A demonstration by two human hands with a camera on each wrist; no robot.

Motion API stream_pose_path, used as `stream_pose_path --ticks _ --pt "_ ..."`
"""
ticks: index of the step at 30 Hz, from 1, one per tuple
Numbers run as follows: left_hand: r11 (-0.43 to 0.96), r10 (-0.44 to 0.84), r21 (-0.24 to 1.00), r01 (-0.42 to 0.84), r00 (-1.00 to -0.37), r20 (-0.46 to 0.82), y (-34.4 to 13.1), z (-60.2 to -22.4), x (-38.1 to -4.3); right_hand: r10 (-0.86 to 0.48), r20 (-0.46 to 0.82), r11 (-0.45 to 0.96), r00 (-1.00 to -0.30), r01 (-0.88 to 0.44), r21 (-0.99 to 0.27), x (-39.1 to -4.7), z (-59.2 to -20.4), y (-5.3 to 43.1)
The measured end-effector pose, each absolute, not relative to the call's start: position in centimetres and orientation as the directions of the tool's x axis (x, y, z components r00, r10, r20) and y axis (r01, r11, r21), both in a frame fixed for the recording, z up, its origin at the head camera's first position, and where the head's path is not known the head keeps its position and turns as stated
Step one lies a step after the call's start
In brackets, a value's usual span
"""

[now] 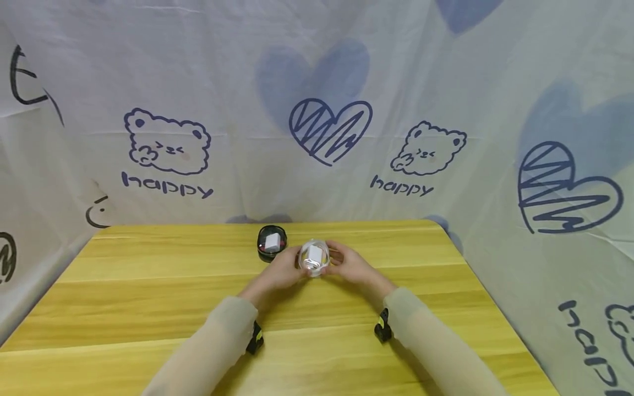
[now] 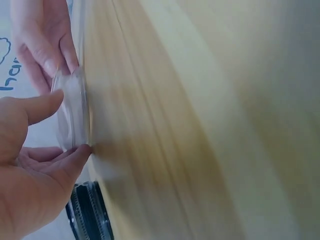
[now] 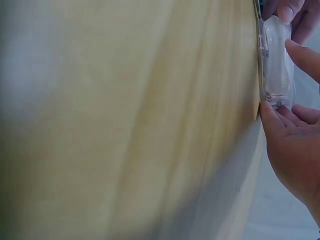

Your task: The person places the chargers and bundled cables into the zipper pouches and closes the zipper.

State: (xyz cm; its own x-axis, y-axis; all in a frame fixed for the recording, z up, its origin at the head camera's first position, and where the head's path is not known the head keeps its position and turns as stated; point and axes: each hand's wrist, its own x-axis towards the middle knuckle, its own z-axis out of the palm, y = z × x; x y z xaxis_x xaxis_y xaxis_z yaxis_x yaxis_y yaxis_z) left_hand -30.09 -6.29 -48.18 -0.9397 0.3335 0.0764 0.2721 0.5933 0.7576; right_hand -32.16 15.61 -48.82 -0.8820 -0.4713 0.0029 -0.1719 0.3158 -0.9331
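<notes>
Between my two hands is a small, round, clear plastic case (image 1: pixel 306 265) with a white block (image 1: pixel 315 253) showing inside. My left hand (image 1: pixel 286 268) grips its left side, thumb over the top face and fingers at the lower edge, as the left wrist view shows. From the right, my right hand (image 1: pixel 350 265) holds the opposite side, with its thumb (image 3: pixel 303 57) and fingertips at the rim. The clear case (image 2: pixel 72 112) is close over the tabletop. Just left of it stands a black-rimmed case (image 1: pixel 264 257) with a clear top, and another white block (image 1: pixel 272 242) within.
The yellow wood-grain table (image 1: pixel 163 308) ends at a back edge just beyond the two cases. A pale cloth (image 1: pixel 238 82) printed with hearts and bears hangs behind and at both sides. Dark wrist devices (image 1: pixel 383 325) sit at both cuffs.
</notes>
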Motion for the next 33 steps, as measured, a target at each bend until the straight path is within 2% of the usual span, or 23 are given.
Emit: stream_pose_path --ticks 11,22,28,33 --pt "0.591 0.239 0.770 0.238 -0.964 0.114 -4.7 -48.7 -31.4 -0.421 -0.038 0.295 -0.906 -0.097 -0.951 -34.3 -48.9 14.7" --pt "0.598 0.214 0.760 0.252 -0.965 0.152 -4.9 -48.9 -32.0 -0.382 -0.026 0.387 -0.924 -0.134 -0.912 -35.2 -48.6 14.0" --pt "0.645 0.239 0.701 0.304 -0.952 0.193 -6.1 -48.2 -31.0 -0.276 0.056 0.547 -0.960 -0.205 -0.812 -33.4 -47.6 14.5" --pt "0.729 0.261 0.580 0.364 -0.931 0.257 -7.5 -46.9 -29.1 -0.268 0.170 0.708 -0.948 -0.314 -0.633 -31.7 -46.4 15.7"
